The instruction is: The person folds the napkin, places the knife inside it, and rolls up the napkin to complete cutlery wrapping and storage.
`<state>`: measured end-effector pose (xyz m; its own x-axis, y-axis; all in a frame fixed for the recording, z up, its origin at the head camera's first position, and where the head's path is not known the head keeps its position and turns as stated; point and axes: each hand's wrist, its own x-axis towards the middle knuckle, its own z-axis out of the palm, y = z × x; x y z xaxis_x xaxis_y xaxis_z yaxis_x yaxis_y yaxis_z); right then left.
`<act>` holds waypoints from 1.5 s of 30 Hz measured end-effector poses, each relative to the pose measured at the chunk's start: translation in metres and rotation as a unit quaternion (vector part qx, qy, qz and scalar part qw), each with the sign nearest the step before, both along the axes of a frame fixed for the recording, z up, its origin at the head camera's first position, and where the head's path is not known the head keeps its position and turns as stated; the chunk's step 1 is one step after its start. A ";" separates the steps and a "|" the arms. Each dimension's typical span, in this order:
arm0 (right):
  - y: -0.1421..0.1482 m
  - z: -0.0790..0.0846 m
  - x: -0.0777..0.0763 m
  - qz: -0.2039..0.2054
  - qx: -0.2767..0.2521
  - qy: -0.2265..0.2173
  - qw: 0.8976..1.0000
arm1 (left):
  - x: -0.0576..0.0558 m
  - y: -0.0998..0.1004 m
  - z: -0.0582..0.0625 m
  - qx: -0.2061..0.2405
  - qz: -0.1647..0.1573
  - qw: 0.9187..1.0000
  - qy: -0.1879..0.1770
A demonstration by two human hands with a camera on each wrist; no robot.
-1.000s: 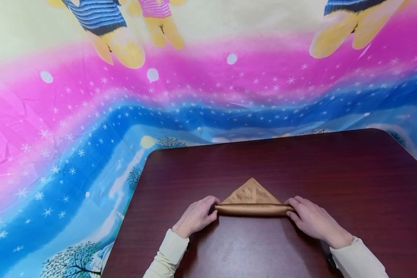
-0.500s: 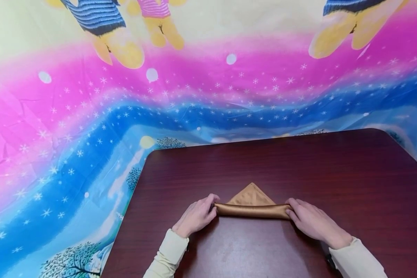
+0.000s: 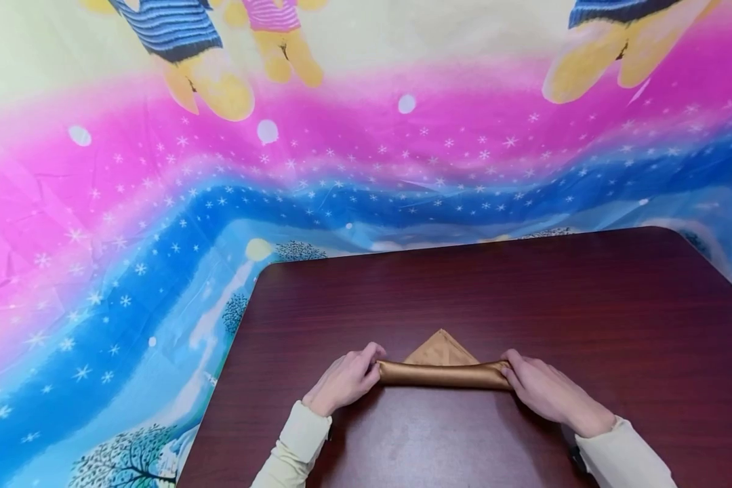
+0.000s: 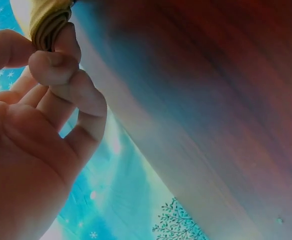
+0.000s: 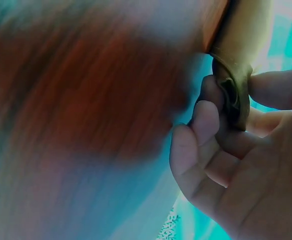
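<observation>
A shiny golden-brown cloth (image 3: 442, 375) lies on the table, its near part rolled into a tube and its far part a flat triangle pointing away. My left hand (image 3: 344, 377) pinches the tube's left end between thumb and fingers. At the right end, my right hand (image 3: 552, 386) grips the roll the same way. The left wrist view shows the layered end of the cloth (image 4: 50, 27) between thumb and fingertips. In the right wrist view, the other end of the cloth (image 5: 236, 85) is bunched and hollow between the fingers.
The dark red-brown wooden table (image 3: 543, 291) has rounded far corners. Behind it and along its left side hangs a printed pink and blue backdrop (image 3: 341, 156) with snowflakes and bear figures.
Both hands have rolled the tube slightly towards me. The flat triangle beyond it has become smaller, its tip drawn nearer. The right end of the roll looks more squeezed.
</observation>
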<state>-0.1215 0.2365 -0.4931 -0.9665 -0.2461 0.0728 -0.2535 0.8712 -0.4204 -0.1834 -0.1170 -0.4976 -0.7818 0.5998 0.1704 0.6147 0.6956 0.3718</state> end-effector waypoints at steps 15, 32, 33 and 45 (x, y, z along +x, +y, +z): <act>-0.001 -0.001 -0.003 -0.005 -0.017 -0.039 0.999 | 0.001 0.004 0.004 -0.023 0.041 0.998 -0.048; -0.001 0.000 -0.001 -0.048 0.014 0.040 0.998 | 0.003 0.001 0.004 -0.008 0.039 0.998 0.044; -0.002 0.000 -0.001 -0.040 0.013 0.058 0.997 | 0.004 0.002 0.004 -0.005 0.039 0.998 0.050; -0.003 -0.003 0.001 0.033 0.034 0.169 0.985 | 0.011 0.002 0.006 -0.012 -0.014 0.999 0.052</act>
<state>-0.1206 0.2336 -0.4957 -0.8721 -0.3228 0.3678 -0.4253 0.8717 -0.2434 -0.1728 -0.1150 -0.4913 -0.7436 0.6259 0.2351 0.6683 0.6853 0.2895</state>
